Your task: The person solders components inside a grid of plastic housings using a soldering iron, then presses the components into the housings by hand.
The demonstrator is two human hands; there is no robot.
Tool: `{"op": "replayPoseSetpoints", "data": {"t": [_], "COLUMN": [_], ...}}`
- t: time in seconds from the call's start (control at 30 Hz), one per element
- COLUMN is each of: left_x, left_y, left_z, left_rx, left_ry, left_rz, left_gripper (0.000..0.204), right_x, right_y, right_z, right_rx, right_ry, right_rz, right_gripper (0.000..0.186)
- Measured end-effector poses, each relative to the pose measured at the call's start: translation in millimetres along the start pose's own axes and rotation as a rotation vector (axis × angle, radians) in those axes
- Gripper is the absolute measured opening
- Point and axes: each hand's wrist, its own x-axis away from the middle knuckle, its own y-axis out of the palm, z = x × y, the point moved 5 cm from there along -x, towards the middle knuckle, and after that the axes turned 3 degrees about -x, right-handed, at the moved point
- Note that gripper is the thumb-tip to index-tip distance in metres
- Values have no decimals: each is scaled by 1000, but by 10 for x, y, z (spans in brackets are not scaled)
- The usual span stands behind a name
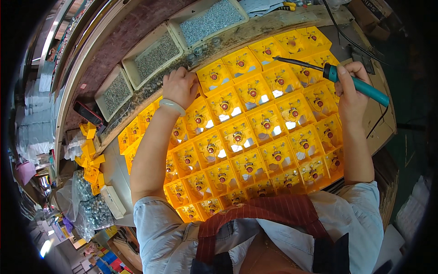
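Right hand (351, 89) clenched on soldering iron (340, 75), upper right | rigid, light, hot tip: grip teal handle only | left hand (180, 86) curled at yellow housings' (242, 137) upper-left edge; contents unclear.

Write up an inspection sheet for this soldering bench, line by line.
Surface: worn wooden bench, mostly covered.
Job's things: grid of yellow plastic housings with red-centred parts; teal-handled soldering iron.
Clutter: three cream trays of small metal parts; loose yellow housings at left; bag of metal parts.
Hands: left hand rests at the grid's far edge; right hand holds the iron.
Cables: black cord across the bench's far right.
Surroundings: cardboard boxes, crowded shelves at left.
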Motion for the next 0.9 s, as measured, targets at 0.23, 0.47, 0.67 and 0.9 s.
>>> {"op": "replayPoseSetpoints", "data": {"t": [0.23,0.47,0.67,0.9], "left_x": [-9,-17,-85,-49], "left_y": [21,584,518,623], "left_z": [2,-142,-95,-145], "left_rx": [143,1103,723,702], "left_ry": [41,-372,-204,-130], "left_rz": [126,-9,-33,-30], "left_gripper": [7,10,11,10], "right_x": [-30,-5,0,38], "right_y": [263,830,1173,1404], "right_z": [50,330,651,971], "right_rx": [-2,-94,-93,-78], "right_ry": [-10,82,152,178], "right_rz": [-67,-173,-220,-259], "right_gripper": [16,17,19,19]}}
